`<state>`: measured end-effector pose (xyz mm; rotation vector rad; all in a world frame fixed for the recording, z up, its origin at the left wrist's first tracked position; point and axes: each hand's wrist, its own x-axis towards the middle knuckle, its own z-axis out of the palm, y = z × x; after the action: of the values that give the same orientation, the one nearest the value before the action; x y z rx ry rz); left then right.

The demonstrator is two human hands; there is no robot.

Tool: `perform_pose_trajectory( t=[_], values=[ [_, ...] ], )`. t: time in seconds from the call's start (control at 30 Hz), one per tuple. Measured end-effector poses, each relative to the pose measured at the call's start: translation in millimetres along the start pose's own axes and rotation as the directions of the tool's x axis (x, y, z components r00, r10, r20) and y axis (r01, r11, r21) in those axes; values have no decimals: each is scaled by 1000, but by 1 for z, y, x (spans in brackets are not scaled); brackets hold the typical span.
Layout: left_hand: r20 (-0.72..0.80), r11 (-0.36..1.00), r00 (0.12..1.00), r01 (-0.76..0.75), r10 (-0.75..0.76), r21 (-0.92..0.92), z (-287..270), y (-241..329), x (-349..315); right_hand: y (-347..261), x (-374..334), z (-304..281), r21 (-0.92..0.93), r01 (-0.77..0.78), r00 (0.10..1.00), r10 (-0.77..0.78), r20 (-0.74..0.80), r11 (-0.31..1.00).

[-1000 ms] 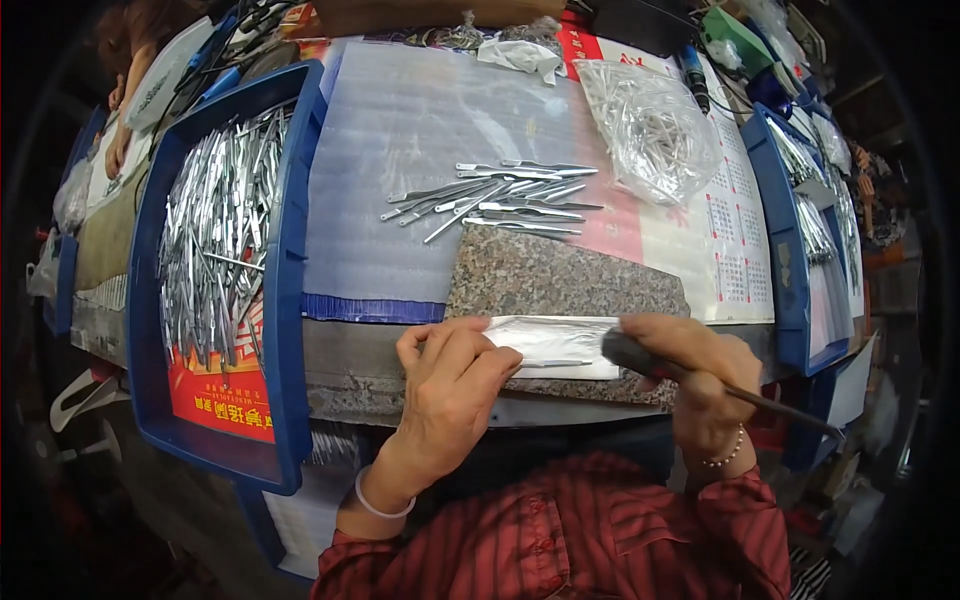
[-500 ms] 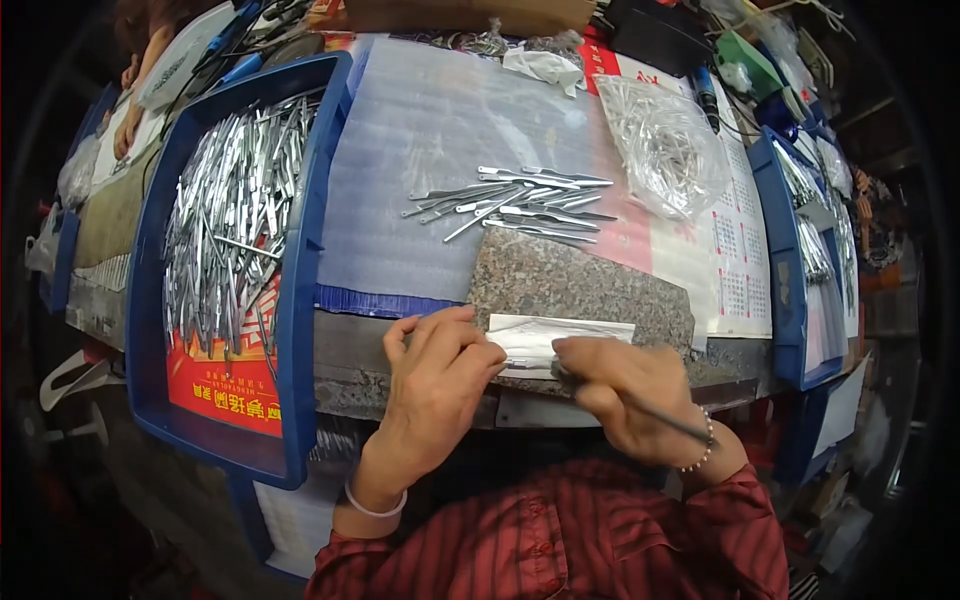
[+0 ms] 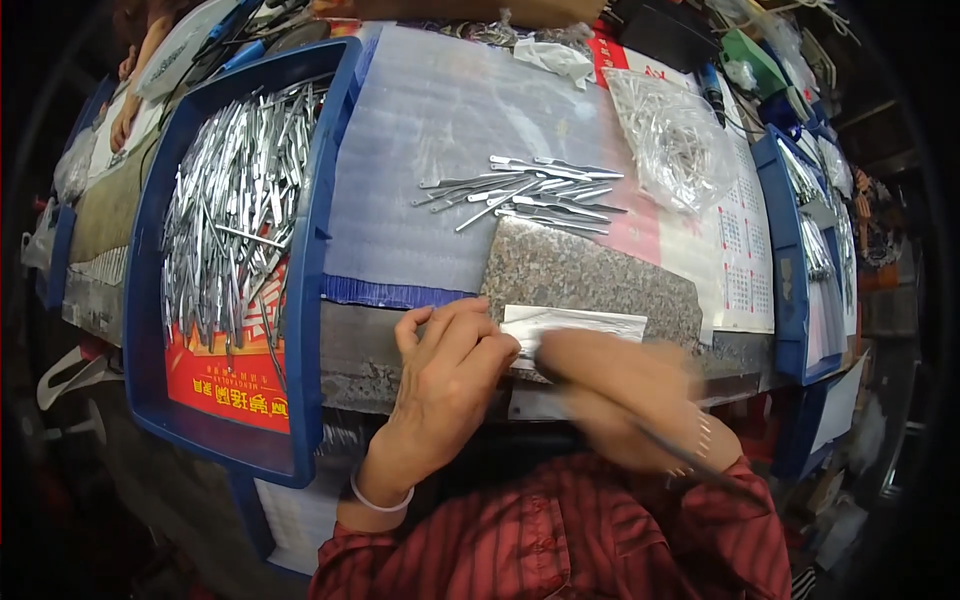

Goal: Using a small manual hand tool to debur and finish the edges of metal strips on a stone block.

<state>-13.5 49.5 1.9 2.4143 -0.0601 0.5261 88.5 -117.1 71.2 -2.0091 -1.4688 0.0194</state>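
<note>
My left hand point(image 3: 450, 385) is closed, thumb and fingertips pinched at the near left edge of a shiny white metal-like sheet point(image 3: 590, 324). A thin metal strip, mostly hidden, lies under those fingertips. The sheet rests on a speckled granite slab point(image 3: 580, 270) at the front of the table. Just right of it, my right hand point(image 3: 630, 400) is smeared by motion and wrapped round a tool with a long dark handle point(image 3: 665, 450), which points back along my forearm. The tool's working end is blurred. Beyond the slab lies a loose pile of slim metal pieces point(image 3: 530, 190).
A blue tray point(image 3: 312, 250) full of similar metal pieces stands at left. A clear plastic bag point(image 3: 680, 145) of small parts lies at the back right. Another blue tray point(image 3: 790, 260) stands at the right edge. Another person's hand point(image 3: 125, 120) shows at the far left.
The view has shifted slightly. My right hand has swung and is now blurred, with the dark handle still in it. My left hand keeps its pinch at the sheet's edge.
</note>
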Motion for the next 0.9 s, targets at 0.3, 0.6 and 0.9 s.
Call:
perform_pose_trajectory(
  t=[0.3, 0.6, 0.9],
  values=[
    [-10, 999, 999, 35, -35, -34, 2, 3, 3, 12, -21, -3, 264, -301, 950, 312, 2, 916],
    [-24, 1000, 1000, 9, -9, 2, 2, 10, 8, 13, -50, -24, 30, -322, 947, 322, 10, 946],
    [-45, 994, 999, -11, 16, 111, 8, 7, 0, -15, -91, -35, 94, 4, 618, 72, -783, 996]
  ],
)
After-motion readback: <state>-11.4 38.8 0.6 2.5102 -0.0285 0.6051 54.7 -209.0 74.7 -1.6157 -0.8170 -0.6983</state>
